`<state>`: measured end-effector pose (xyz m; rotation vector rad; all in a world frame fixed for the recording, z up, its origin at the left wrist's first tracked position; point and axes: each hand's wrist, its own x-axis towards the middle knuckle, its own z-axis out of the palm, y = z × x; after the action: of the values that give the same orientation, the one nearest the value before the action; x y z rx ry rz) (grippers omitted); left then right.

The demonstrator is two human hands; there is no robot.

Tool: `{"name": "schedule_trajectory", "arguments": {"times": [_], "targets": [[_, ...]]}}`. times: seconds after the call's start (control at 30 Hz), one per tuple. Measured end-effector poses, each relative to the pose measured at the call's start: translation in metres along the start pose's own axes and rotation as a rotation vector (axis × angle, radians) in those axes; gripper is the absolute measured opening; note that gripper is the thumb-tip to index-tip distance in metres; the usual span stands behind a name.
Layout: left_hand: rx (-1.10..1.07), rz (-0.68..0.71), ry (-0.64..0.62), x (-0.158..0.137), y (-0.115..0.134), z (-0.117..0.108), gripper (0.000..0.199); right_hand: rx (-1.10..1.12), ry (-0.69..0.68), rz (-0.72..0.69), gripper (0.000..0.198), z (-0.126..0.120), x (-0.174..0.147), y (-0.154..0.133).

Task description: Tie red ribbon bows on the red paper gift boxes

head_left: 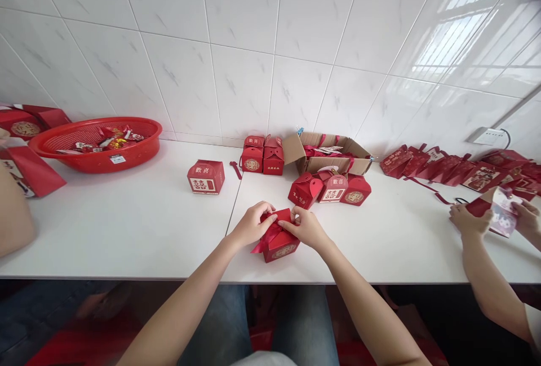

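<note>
Red box, one, apparently card, near the bench's front edge; satiny ribbon at its top, pinched by the fingers of left hand and right hand. Likely light, crushable; ribbon soft, slippery. Suggested hold: lower side walls, gently.

The near box looked like smooth card, its ribbon glossy cloth. The far wall was shiny tile, the left basket plastic, the carton matt cardboard.

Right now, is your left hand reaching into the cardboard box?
No, the left hand touches the ribboned red box, apart from the cardboard box.
</note>
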<state>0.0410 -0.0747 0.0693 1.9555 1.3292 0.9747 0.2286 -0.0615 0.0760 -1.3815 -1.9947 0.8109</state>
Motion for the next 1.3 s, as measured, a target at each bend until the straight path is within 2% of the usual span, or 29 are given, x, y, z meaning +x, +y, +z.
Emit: {"name": "schedule_trajectory", "arguments": {"times": [0.23, 0.4, 0.53, 0.67, 0.8, 0.9, 1.03, 1.17, 1.3], "targets": [[-0.010, 0.034, 0.037, 0.002, -0.006, 0.002, 0.017, -0.032, -0.009, 0.002, 0.042, 0.000, 0.000, 0.000], [-0.017, -0.002, 0.132, 0.000, -0.007, 0.005, 0.022, -0.013, 0.048, -0.014, 0.041, 0.005, -0.004, 0.002], [-0.079, -0.024, 0.148, -0.001, -0.005, 0.006, 0.014, 0.045, 0.082, -0.064, 0.038, 0.006, -0.005, 0.002], [-0.030, 0.032, 0.106, 0.002, 0.002, 0.006, 0.016, 0.100, 0.101, -0.074, 0.032, 0.001, -0.002, -0.001], [0.056, 0.074, -0.016, 0.006, 0.010, 0.006, 0.017, 0.254, 0.063, -0.071, 0.027, -0.007, 0.001, -0.007], [0.094, 0.071, -0.073, 0.008, 0.012, 0.004, 0.016, 0.419, 0.015, -0.069, 0.025, -0.013, 0.001, -0.010], [0.098, 0.066, -0.097, 0.009, 0.012, 0.001, 0.017, 0.525, 0.037, -0.073, 0.026, -0.017, 0.002, -0.010], [0.143, 0.026, -0.093, 0.010, 0.012, 0.002, 0.016, 0.490, 0.097, -0.079, 0.029, -0.012, 0.003, -0.003], [0.153, -0.023, -0.041, 0.008, 0.015, 0.007, 0.018, 0.287, 0.209, 0.009, 0.037, -0.012, -0.003, 0.008]]}}
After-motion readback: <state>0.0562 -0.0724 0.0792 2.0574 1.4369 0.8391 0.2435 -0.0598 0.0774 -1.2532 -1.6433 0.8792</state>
